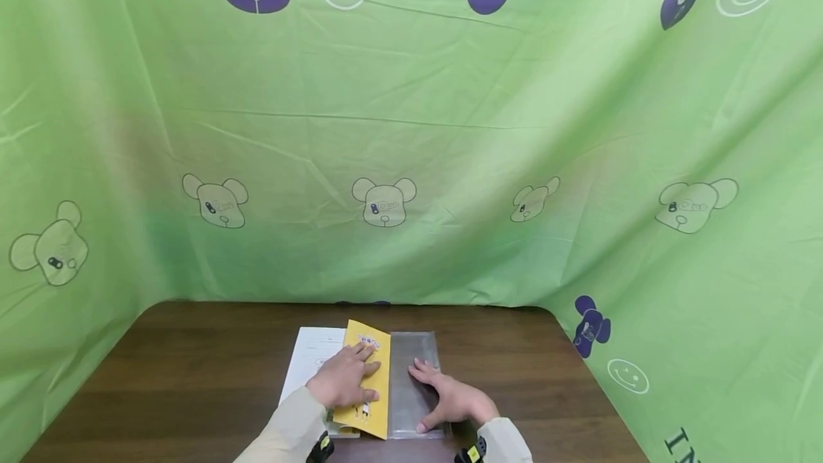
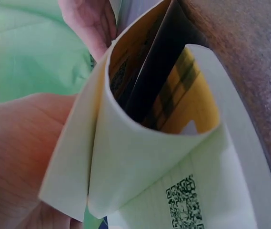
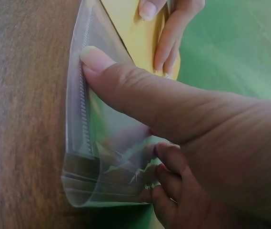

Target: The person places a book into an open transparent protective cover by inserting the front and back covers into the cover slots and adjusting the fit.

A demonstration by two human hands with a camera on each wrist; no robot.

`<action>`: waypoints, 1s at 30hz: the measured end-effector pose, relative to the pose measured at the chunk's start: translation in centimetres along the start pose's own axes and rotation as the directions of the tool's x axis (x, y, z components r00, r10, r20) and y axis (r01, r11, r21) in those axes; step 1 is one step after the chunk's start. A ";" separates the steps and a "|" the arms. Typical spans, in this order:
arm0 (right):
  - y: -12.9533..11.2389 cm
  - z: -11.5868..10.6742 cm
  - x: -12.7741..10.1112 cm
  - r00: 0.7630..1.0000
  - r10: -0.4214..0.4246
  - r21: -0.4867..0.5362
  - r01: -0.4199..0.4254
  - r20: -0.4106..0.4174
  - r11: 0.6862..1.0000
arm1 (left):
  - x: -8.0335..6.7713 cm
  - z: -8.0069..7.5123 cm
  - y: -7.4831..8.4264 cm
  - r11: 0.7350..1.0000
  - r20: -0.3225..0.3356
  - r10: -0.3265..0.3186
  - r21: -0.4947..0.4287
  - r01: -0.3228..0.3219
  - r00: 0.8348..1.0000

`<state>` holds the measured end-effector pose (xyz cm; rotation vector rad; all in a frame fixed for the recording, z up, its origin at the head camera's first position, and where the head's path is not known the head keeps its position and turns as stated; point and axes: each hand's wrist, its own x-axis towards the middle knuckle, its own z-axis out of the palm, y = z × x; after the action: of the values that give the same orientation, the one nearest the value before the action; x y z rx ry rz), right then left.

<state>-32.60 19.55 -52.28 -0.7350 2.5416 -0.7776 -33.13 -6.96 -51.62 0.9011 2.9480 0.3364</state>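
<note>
A booklet with a yellow cover [image 1: 379,377] lies on the table with that cover partly raised from the white pages [image 1: 310,350] to its left. My left hand [image 1: 347,377] rests on the yellow cover with fingers spread. From the left wrist, the booklet's leaves [image 2: 125,157] bow up into a loop, and a page with a QR code [image 2: 185,202] shows below. To the right of the yellow cover lies a clear plastic book cover [image 1: 411,356]. My right hand [image 1: 455,399] presses on it, fingers and thumb spread; its thumb lies along the ridged seam in the right wrist view.
The brown wooden table [image 1: 193,377] extends on both sides of the booklet and behind it. A green cloth [image 1: 386,127] printed with bear heads and smiling faces hangs round the back and sides.
</note>
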 end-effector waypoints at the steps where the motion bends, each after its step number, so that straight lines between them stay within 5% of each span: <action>1: 0.0 0.0 0.0 1.000 -0.008 -0.001 0.008 -0.002 1.000 | 0.0 0.0 0.0 1.000 0.002 0.000 -0.001 0.000 1.000; 21: 0.2 0.1 -0.2 1.000 -0.006 -0.008 0.006 -0.007 1.000 | -0.2 -0.3 0.4 0.999 0.008 0.011 -0.048 -0.011 1.000; 30: -0.2 -0.1 -0.2 1.000 0.001 -0.002 -0.001 -0.003 1.000 | 0.2 0.7 0.3 1.000 -0.044 0.007 0.014 -0.007 0.999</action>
<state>-32.40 19.61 -52.01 -0.7338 2.5457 -0.7759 -33.07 -6.41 -52.24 0.9176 2.9914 0.3403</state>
